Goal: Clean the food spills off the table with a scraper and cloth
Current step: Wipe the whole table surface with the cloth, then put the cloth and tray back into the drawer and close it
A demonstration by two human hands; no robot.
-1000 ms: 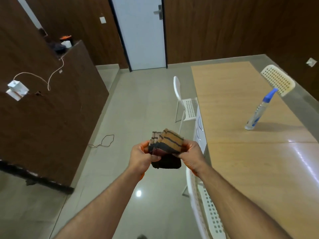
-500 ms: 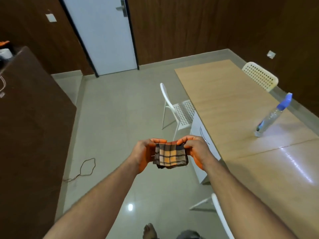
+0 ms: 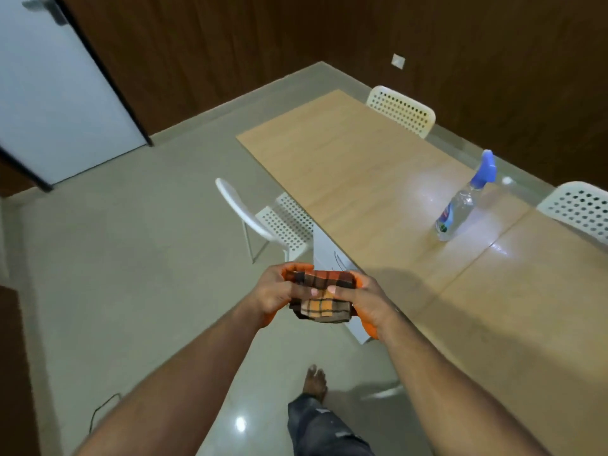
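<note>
Both hands meet in the lower middle of the frame, above the floor and just left of the table edge. The left hand [image 3: 274, 291] and the right hand [image 3: 363, 299] grip one folded cloth [image 3: 324, 299] between them. It has orange, brown and dark checks. The fingers of each hand are curled round an end of the cloth, with the thumbs pressed on its top side, so neither hand is loose. The cloth is folded into a thick small packet, and its lower part hangs a little under the thumbs. It is in the air and does not touch the table.

The wooden table [image 3: 378, 179] runs from the upper middle of the frame down to the lower right. Its surface is shiny, with bright light spots on it. A clear spray bottle [image 3: 460, 205] with a blue head stands upright on the table at the right, well apart from the hands.

A white chair [image 3: 263, 222] with a seat full of holes stands at the near side of the table, just above the hands in the frame. Two more white chair backs show at the far side, one at the upper right [image 3: 403, 110] and one at the right edge [image 3: 579, 209].

A bare foot [image 3: 316, 383] and a dark trouser leg are at the bottom middle, on the grey tiled floor. A pale door [image 3: 49, 93] fills the upper left.
</note>
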